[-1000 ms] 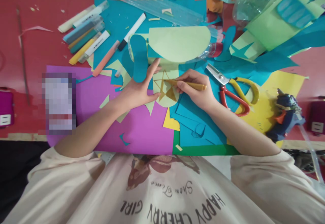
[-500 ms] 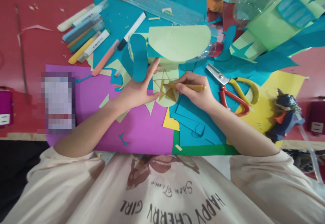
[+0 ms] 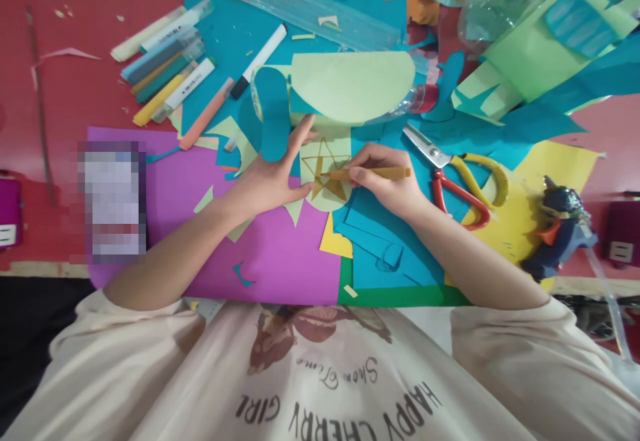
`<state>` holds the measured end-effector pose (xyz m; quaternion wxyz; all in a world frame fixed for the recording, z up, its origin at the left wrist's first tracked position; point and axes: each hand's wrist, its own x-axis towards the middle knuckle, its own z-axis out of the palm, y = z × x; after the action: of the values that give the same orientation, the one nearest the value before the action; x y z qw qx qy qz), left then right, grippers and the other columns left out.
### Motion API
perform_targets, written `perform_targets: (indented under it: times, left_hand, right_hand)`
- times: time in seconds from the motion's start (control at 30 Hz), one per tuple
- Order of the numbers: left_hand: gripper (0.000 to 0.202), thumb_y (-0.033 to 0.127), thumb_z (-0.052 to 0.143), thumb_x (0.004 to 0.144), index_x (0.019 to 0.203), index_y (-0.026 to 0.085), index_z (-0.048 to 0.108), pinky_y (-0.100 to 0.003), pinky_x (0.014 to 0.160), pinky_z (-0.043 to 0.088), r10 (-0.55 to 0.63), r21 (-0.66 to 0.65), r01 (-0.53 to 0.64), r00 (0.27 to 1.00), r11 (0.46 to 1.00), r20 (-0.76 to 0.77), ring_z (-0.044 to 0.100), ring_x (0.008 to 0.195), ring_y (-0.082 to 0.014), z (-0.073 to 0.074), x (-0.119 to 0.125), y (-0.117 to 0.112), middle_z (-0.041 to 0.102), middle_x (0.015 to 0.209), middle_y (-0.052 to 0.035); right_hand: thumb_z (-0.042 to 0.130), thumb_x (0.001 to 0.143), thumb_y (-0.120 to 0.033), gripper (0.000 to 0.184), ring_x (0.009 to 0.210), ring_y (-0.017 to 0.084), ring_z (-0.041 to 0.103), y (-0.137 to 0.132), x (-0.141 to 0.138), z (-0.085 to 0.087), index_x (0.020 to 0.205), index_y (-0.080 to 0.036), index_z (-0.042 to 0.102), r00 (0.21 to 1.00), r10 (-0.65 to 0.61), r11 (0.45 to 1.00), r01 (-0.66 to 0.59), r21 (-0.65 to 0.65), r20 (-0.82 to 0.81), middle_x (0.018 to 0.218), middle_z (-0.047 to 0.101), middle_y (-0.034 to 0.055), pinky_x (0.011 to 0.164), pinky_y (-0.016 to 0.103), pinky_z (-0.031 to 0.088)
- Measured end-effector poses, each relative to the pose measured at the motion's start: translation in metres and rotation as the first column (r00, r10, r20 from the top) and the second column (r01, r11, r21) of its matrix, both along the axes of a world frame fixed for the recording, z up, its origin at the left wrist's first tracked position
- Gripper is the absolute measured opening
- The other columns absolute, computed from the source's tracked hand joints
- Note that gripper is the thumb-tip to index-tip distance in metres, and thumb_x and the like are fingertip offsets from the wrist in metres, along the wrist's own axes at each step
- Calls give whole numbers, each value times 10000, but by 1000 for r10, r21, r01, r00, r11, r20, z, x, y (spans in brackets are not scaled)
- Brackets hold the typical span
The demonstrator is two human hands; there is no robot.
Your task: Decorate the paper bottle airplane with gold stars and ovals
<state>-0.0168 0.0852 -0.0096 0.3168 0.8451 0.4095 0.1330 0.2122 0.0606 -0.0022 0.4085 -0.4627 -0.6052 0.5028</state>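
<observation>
- Between the two hands, a pale green paper [image 3: 341, 142] with a rounded near end is seen, lying flat; on it an ochre star [image 3: 334, 189] is drawn, its lower part coloured in, its upper points left as outline.
- An ochre marker [image 3: 387, 172] is held in the closed fingers of the right hand [image 3: 396, 192], its tip brought to the star's lower middle.
- The left hand [image 3: 267, 182] is spread wide, thumb laid on the paper's left margin; nothing is gripped by its fingers.
- Compared with a second ago, the marker tip has been moved lower, and more between the lower points is coloured; the left hand has been kept in place.
- Room for moving is offered by the broad purple sheet [image 3: 280, 254], reaching the near edge of the surface.
- The right hand is closely flanked by scissors [image 3: 443, 160].
- Farther off, movement is bounded by a half-round sheet [image 3: 353, 84].
</observation>
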Motion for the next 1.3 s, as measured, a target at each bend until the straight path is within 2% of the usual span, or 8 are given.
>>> perform_targets:
  times: [0.1, 0.17, 0.27, 0.47, 0.73, 1.07, 1.3]
  left_hand:
    - [853, 524, 549, 912, 1526, 400, -30, -315, 782, 607, 6, -9, -6, 1000, 1000, -11, 568, 1263, -310, -2, -1, 0, 395, 1533, -50]
    - [860, 509, 552, 908, 1525, 403, -37, -304, 741, 607, 11, -5, -11, 1000, 1000, -19, 585, 1240, -309, -2, -1, 0, 410, 1523, -49]
    - [875, 479, 561, 897, 1531, 397, -36, -286, 696, 596, 16, -15, -16, 1000, 1000, -22, 590, 1234, -312, -2, -1, -1, 419, 1517, -54]
    - [879, 433, 568, 895, 1535, 388, -33, -251, 650, 561, 4, -5, -4, 1000, 1000, -20, 607, 1202, -297, -1, -2, -1, 398, 1530, -61]
    - [872, 406, 563, 890, 1531, 383, -28, -244, 602, 535, 5, -12, -5, 999, 1000, -42, 599, 1209, -302, 0, -1, -1, 381, 1536, -73]
    - [872, 397, 569, 898, 1531, 375, -30, -230, 623, 558, -7, 16, 8, 1000, 1000, -26, 591, 1228, -286, 3, 0, -1, 404, 1526, -79]
    - [863, 411, 561, 906, 1533, 393, -32, -270, 735, 588, -17, 12, 17, 1000, 1000, 3, 535, 1297, -289, 3, 1, 0, 398, 1529, -51]
  right_hand:
    - [604, 831, -616, 419, 539, 100, 578, 0, 0, -3, 773, -203, 569, 991, -61, 998, 59, -18, -118, 633, 624, -12, 517, 240, 480]
    - [565, 852, -634, 420, 516, 95, 577, 0, 1, -4, 820, -215, 557, 988, -76, 997, 72, -30, -135, 642, 628, -16, 486, 234, 469]
    - [619, 831, -603, 387, 493, 79, 545, 0, 2, -4, 857, -221, 560, 995, -59, 998, 58, -23, -81, 659, 620, -25, 472, 232, 455]
    - [701, 779, -504, 323, 583, 96, 572, 1, 1, -4, 842, -202, 606, 998, -61, 998, 61, 19, 0, 714, 638, -11, 556, 252, 467]
    - [687, 789, -410, 235, 585, 98, 568, 2, 1, -8, 823, -184, 630, 996, -68, 997, 66, 31, 65, 702, 641, -10, 556, 242, 440]
    - [647, 800, -343, 165, 625, 128, 584, 1, 0, -6, 776, -179, 644, 992, -41, 997, 34, 63, 122, 718, 675, 18, 582, 277, 463]
    - [649, 764, -294, 106, 609, 131, 573, 1, 1, -4, 716, -199, 648, 993, -8, 999, 3, 44, 119, 705, 672, 21, 559, 283, 466]
